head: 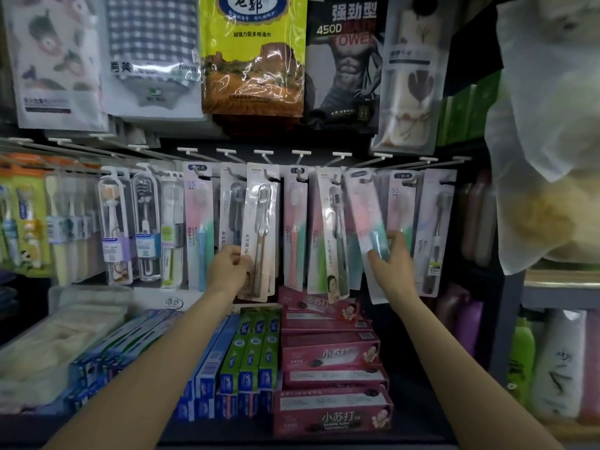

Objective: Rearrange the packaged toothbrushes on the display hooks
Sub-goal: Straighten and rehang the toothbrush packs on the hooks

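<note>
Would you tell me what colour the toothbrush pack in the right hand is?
Pink fading to teal, the toothbrush pack in the head view.

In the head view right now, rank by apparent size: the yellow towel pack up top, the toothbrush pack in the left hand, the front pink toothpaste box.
1. Yellow towel pack.
2. Toothbrush pack and front pink toothpaste box: look alike in area; the box sits nearer the camera, so unranked.

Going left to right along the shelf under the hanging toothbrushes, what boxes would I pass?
Blue toothpaste boxes → green toothpaste boxes → pink toothpaste boxes. Above them, the left hand holds one toothbrush pack, the right hand another.
</note>
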`<action>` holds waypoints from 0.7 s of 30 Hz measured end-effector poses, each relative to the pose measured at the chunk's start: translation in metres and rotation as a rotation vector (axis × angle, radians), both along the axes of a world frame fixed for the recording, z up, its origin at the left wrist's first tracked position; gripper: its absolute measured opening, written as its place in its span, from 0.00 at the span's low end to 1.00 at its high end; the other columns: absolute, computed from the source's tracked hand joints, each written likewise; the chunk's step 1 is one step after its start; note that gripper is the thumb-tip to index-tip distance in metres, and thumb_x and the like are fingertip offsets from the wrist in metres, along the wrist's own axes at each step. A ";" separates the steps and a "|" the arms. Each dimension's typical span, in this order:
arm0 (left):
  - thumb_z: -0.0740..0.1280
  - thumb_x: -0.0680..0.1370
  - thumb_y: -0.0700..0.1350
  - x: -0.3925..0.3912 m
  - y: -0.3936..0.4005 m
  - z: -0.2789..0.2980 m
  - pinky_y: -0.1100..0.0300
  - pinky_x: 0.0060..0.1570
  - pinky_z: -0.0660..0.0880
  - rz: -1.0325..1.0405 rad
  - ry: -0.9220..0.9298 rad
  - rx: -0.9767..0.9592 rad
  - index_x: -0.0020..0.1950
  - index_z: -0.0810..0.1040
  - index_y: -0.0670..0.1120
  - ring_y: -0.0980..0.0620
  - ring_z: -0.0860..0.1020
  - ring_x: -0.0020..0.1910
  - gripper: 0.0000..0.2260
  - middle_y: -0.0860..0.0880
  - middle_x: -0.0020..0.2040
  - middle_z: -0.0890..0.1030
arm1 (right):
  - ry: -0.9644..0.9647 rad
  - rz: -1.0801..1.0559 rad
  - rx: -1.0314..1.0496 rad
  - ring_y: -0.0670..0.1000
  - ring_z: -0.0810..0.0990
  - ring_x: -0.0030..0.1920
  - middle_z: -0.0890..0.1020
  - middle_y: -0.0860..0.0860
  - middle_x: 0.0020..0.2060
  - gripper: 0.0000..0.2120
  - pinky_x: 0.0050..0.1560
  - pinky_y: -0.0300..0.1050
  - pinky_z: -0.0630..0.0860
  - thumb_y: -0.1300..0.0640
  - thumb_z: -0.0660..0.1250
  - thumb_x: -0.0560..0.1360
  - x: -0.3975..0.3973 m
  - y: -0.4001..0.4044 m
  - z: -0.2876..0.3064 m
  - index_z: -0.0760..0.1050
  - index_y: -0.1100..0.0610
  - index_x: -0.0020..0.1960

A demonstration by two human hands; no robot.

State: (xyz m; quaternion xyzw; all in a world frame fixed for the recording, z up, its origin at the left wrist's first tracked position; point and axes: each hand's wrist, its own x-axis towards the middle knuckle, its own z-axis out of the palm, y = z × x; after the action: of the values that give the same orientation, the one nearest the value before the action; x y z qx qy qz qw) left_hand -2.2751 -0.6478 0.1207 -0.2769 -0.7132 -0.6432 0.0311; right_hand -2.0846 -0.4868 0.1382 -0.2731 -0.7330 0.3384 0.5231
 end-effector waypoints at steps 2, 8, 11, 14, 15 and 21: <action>0.62 0.78 0.37 0.001 -0.002 0.000 0.54 0.52 0.72 -0.013 -0.008 -0.001 0.54 0.74 0.39 0.46 0.75 0.51 0.07 0.41 0.54 0.78 | 0.026 0.014 -0.054 0.51 0.74 0.41 0.74 0.55 0.50 0.16 0.38 0.40 0.68 0.63 0.60 0.77 -0.006 0.000 0.003 0.64 0.61 0.64; 0.62 0.78 0.37 -0.004 0.004 -0.003 0.52 0.56 0.72 -0.003 0.003 -0.002 0.52 0.74 0.38 0.43 0.75 0.53 0.05 0.39 0.54 0.78 | 0.036 0.042 -0.088 0.54 0.76 0.46 0.76 0.56 0.52 0.16 0.45 0.46 0.73 0.65 0.59 0.77 -0.004 0.000 -0.009 0.63 0.60 0.64; 0.63 0.77 0.38 -0.005 0.008 -0.006 0.47 0.60 0.71 0.008 0.014 -0.004 0.53 0.75 0.37 0.41 0.75 0.56 0.07 0.38 0.56 0.78 | 0.036 0.061 -0.096 0.55 0.75 0.57 0.73 0.57 0.62 0.20 0.56 0.49 0.74 0.65 0.61 0.77 -0.007 0.000 -0.017 0.61 0.59 0.67; 0.62 0.78 0.38 -0.003 0.009 -0.008 0.52 0.55 0.71 0.006 0.010 0.034 0.48 0.73 0.41 0.42 0.76 0.53 0.01 0.38 0.54 0.78 | 0.043 0.099 -0.027 0.49 0.65 0.67 0.66 0.53 0.68 0.28 0.65 0.43 0.65 0.69 0.61 0.75 -0.010 -0.002 -0.022 0.57 0.57 0.72; 0.62 0.78 0.38 -0.003 0.009 -0.008 0.53 0.53 0.71 -0.001 0.007 0.042 0.48 0.73 0.41 0.44 0.76 0.51 0.01 0.39 0.54 0.78 | 0.024 0.093 -0.002 0.50 0.64 0.68 0.64 0.54 0.69 0.30 0.66 0.42 0.63 0.69 0.62 0.75 -0.011 -0.001 -0.024 0.56 0.56 0.73; 0.61 0.79 0.38 -0.018 -0.005 -0.002 0.56 0.53 0.69 0.045 0.100 -0.030 0.55 0.74 0.39 0.43 0.75 0.54 0.07 0.38 0.56 0.78 | -0.048 -0.190 0.325 0.61 0.65 0.61 0.64 0.63 0.62 0.27 0.61 0.53 0.67 0.68 0.65 0.72 -0.025 -0.007 -0.031 0.64 0.61 0.69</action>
State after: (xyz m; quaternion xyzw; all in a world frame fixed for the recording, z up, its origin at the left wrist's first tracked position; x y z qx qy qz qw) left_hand -2.2927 -0.6528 0.1192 -0.2931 -0.7262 -0.6171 0.0770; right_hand -2.1097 -0.4940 0.1069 -0.2608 -0.7614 0.1579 0.5722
